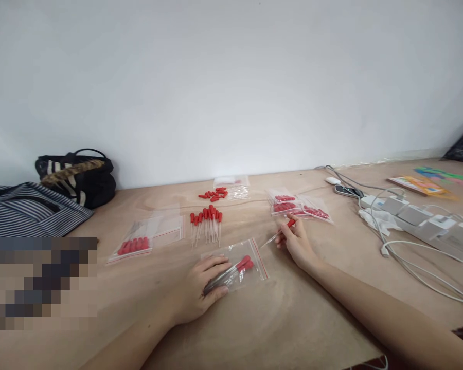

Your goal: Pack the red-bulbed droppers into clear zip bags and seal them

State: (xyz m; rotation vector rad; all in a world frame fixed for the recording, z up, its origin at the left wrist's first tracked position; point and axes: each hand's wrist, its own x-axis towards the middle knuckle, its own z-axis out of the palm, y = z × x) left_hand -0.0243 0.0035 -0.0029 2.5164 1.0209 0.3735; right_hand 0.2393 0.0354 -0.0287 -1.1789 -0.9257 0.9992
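My left hand (210, 285) grips the closed end of a clear zip-lock bag (258, 259), its thumb below and fingers on top. A few glass droppers with red rubber bulbs (245, 263) lie inside that bag, its red-striped mouth facing right. Between the fingertips of my right hand (295, 239) is a single dropper (272, 239), its red bulb up by the fingers and its thin glass tip pointing left toward the bag mouth, apart from it. Behind the bag lies a loose group of droppers (206, 223), bulbs pointing away from me.
A filled bag (133, 245) lies left, and more filled bags (299, 205) lie behind my right hand. Loose red bulbs (215, 194) sit near stacked bags (237, 187) at the back. Chargers on a power strip (416, 216) and cables (428, 249) occupy the right; a black bag (94, 180) stands left.
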